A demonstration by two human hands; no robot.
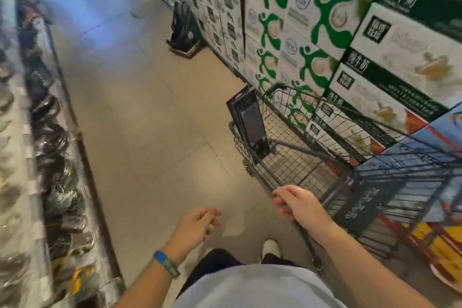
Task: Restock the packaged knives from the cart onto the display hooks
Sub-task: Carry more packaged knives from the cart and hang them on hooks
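Fetching step, I judge: the left hand (197, 226) hangs loosely curled and empty, and the right hand (292, 204) curls at the near rim of the cart (282, 165) (gripping it or not, I cannot tell). Next, those fingers must reach forward and slightly left to the packaged knife (250, 120), upright in the cart well beyond the fingertips.

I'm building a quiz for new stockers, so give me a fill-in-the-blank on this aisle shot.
The left hand holds ____.
Its wristband is ____.
The right hand grips the cart; ____ hand touches the packaged knife.
Missing words: nothing; blue; neither.
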